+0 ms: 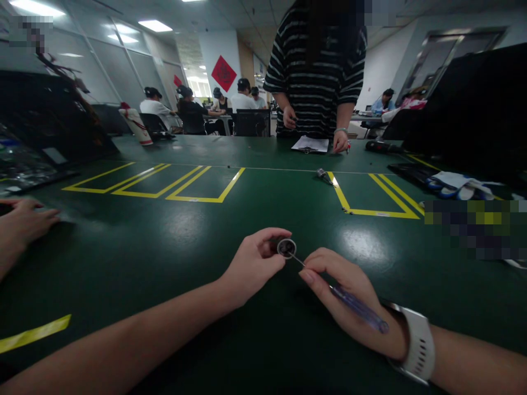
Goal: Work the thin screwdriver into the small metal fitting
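My left hand [257, 263] grips a small round metal part [286, 248] between thumb and fingers, its hollow, dark inside turned toward me. In my right hand [343, 296] is a screwdriver [358, 308] with a clear purple handle, held like a pen. Its thin shaft points left, and the tip reaches into the opening of the round part. Both hands are close together above the green table [197, 318]. What exactly the tip touches inside is too small to tell.
Yellow tape [193, 199] marks boxes on the table. A small metal piece [325, 176] lies by the right box. Gloves [459, 185] lie far right. A person in a striped shirt [317, 71] stands opposite by a clipboard [310, 144]. Another person's hand [27, 219] is at left.
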A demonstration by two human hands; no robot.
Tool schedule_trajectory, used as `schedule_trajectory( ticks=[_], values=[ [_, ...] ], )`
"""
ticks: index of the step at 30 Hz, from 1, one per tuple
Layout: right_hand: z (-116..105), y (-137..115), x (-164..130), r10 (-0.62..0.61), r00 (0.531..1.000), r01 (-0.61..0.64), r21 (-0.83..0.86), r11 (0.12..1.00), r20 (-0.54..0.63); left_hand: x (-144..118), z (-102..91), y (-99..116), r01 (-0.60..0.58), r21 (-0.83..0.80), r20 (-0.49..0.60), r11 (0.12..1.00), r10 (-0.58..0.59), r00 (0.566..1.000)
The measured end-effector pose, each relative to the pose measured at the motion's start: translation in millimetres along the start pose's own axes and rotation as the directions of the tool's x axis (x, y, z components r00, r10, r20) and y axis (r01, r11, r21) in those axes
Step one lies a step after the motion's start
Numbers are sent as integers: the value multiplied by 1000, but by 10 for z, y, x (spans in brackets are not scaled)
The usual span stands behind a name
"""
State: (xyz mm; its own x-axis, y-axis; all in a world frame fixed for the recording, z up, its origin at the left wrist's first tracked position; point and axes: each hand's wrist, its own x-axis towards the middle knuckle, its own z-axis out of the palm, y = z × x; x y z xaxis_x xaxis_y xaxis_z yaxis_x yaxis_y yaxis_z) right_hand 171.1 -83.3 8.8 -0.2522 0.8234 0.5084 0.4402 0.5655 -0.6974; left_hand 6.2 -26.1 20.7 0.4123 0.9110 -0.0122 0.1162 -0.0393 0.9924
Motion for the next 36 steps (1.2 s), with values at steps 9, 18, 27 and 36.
schedule_trajectory(
  ticks=[9,18,27,36],
  values=[
    [-105,25,59,359,931,-361,344,867,72,304,-228,-68,-234,464,10,855,259,966],
    [-82,15,386,404,914,-318,564,762,-31,790,-414,-115,-308,552,47,775,340,939],
    [116,264,485,385,921,-259,649,715,-57,911,-441,-236,-419,548,167,724,396,903],
    [110,253,417,312,950,-301,324,897,21,907,-448,-272,-492,651,266,577,433,861]
  ],
)
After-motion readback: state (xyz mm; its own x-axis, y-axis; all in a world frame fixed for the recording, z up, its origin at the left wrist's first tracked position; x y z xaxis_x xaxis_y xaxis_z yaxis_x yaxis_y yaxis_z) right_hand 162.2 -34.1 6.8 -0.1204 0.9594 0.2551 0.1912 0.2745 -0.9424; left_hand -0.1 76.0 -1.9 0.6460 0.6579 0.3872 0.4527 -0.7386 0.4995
